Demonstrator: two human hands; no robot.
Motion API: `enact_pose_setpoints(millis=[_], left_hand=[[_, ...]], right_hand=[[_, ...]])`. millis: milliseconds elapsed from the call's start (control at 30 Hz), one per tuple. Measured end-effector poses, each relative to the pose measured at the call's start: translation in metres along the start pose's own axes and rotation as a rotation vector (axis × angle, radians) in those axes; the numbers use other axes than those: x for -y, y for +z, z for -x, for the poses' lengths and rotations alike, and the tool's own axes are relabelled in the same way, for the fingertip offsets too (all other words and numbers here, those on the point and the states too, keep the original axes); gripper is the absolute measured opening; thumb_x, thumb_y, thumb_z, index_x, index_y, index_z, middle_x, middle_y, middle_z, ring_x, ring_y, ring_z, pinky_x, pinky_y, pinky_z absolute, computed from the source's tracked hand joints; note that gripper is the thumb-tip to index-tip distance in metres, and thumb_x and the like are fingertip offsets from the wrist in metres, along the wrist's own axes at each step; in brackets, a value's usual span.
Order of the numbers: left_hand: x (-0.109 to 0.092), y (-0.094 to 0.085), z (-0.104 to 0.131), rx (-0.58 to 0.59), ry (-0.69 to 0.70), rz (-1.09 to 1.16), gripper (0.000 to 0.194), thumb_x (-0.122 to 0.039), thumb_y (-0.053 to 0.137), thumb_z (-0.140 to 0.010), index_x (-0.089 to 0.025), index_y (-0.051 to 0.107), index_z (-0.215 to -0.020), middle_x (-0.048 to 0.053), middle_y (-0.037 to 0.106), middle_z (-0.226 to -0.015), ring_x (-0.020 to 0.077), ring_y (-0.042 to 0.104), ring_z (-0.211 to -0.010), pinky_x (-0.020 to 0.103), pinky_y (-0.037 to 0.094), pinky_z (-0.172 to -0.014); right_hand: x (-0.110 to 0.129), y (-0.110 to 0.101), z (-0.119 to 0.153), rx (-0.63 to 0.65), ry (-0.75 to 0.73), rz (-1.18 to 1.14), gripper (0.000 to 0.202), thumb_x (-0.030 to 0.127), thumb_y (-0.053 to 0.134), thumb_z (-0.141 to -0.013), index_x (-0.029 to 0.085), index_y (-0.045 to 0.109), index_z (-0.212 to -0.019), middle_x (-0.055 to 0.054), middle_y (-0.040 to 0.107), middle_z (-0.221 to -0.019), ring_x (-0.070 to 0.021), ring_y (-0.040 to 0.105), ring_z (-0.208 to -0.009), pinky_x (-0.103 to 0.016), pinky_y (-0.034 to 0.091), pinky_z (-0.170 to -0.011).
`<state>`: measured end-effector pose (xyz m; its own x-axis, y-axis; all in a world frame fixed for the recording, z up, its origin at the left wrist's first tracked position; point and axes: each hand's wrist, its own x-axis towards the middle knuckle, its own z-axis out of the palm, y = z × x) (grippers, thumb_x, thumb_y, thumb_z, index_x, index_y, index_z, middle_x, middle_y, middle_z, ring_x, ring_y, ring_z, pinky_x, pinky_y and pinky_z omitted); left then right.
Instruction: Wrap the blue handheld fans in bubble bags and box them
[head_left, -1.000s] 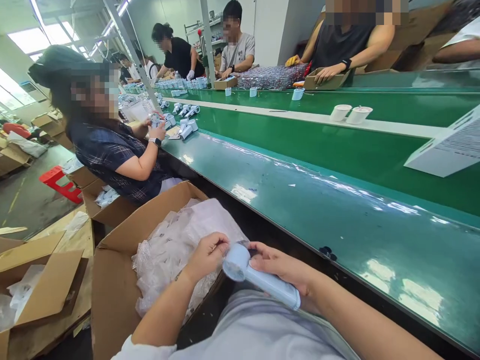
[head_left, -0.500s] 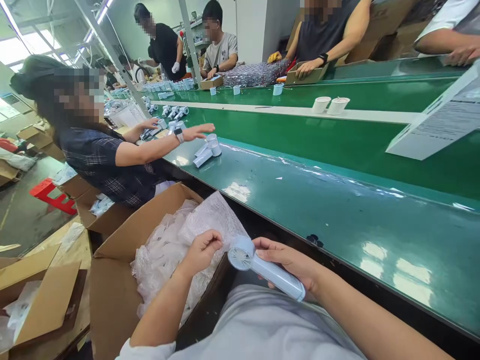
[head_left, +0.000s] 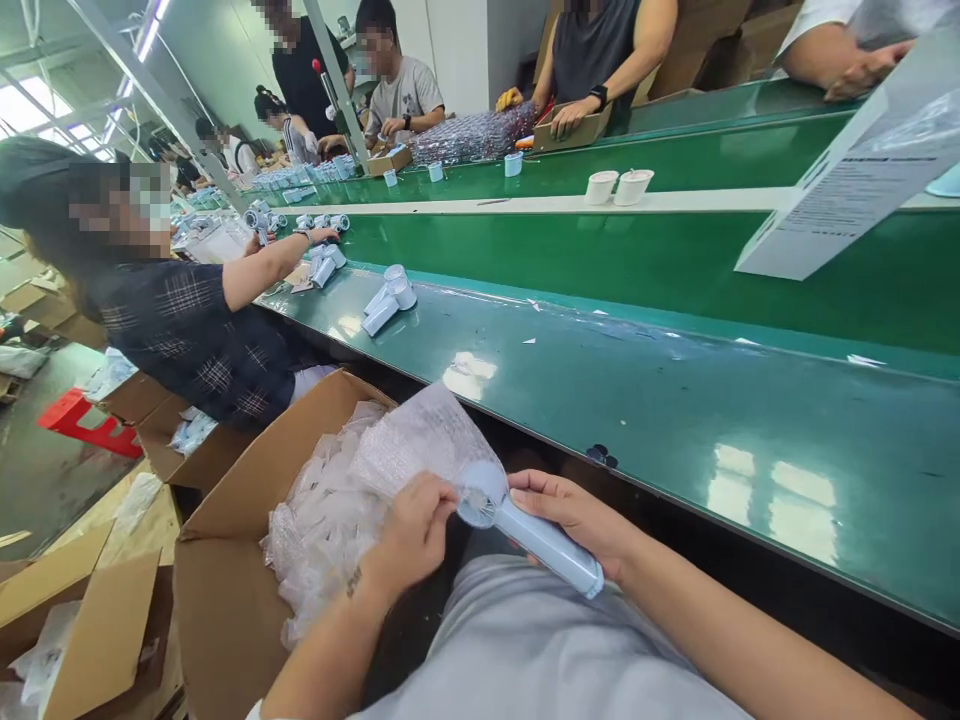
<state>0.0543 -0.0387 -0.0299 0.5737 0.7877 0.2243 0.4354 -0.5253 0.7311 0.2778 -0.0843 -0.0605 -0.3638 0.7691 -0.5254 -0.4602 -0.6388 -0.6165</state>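
A light-blue handheld fan (head_left: 551, 545) lies across my right hand (head_left: 577, 515), which grips its handle with the thumb on top. Its round head, with a slotted grille, points left toward my left hand (head_left: 416, 530). The thumb and fingers of that hand are pinched together at the edge of a clear bubble-wrap bag (head_left: 427, 435), right beside the fan head. The bag stands up behind the head, overlapping it in view; whether any of the head is inside it, I cannot tell. Below lies a pile of similar bags (head_left: 322, 530) in an open cardboard box (head_left: 225, 600).
Along the right runs a green conveyor (head_left: 675, 270) with a bench edge (head_left: 600, 370) in front. Several blue fans (head_left: 390, 298) rest on it to the left, near a seated co-worker (head_left: 202, 320). A white printed carton (head_left: 832, 190) stands on the belt. More people work across the line.
My left hand has come closer to the fan head, its fingers now at the grille's edge. The co-worker's outstretched arm has drawn back from the nearest fans.
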Motion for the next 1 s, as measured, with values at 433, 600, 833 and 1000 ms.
enact_pose_setpoints(millis=[433,600,833,1000], left_hand=[[-0.036,0.056,0.005,-0.127,0.209,-0.077,0.016,-0.007,0.042,-0.086,-0.018,0.054,-0.087,0.005,0.06,-0.075,0.0167,0.054,-0.07,0.028,0.045,-0.063],[-0.06,0.047,-0.015,0.021,0.081,0.105,0.012,-0.014,0.047,-0.088,-0.019,0.056,-0.082,0.004,0.062,-0.075,0.0159,0.057,-0.073,0.028,0.046,-0.067],[-0.076,0.044,-0.031,0.067,0.082,0.127,0.013,-0.017,0.047,-0.088,-0.019,0.058,-0.082,0.004,0.062,-0.075,0.0159,0.056,-0.071,0.029,0.043,-0.065],[-0.088,0.031,-0.025,0.219,-0.095,0.248,0.013,-0.018,0.052,-0.086,-0.019,0.06,-0.077,0.0,0.059,-0.068,0.0122,0.052,-0.063,0.024,0.04,-0.059]], right_hand=[[-0.006,0.012,0.029,-0.263,0.026,-0.318,0.026,0.027,0.068,-0.082,0.023,0.045,-0.093,0.002,0.063,-0.068,-0.0113,0.063,-0.053,-0.024,0.056,-0.055],[0.008,0.008,0.046,-0.141,0.06,-0.387,0.034,0.023,0.074,-0.076,0.022,0.045,-0.094,0.003,0.063,-0.071,-0.0118,0.065,-0.058,-0.023,0.057,-0.057],[0.005,0.0,0.064,-0.374,0.045,0.008,0.018,0.03,0.058,-0.085,0.02,0.049,-0.074,-0.002,0.061,-0.061,-0.0128,0.059,-0.054,-0.022,0.047,-0.049],[0.023,-0.003,0.126,-0.359,-0.124,0.73,0.04,0.051,0.064,-0.079,0.021,0.048,-0.059,0.001,0.053,-0.055,-0.0112,0.048,-0.049,-0.024,0.036,-0.046]])
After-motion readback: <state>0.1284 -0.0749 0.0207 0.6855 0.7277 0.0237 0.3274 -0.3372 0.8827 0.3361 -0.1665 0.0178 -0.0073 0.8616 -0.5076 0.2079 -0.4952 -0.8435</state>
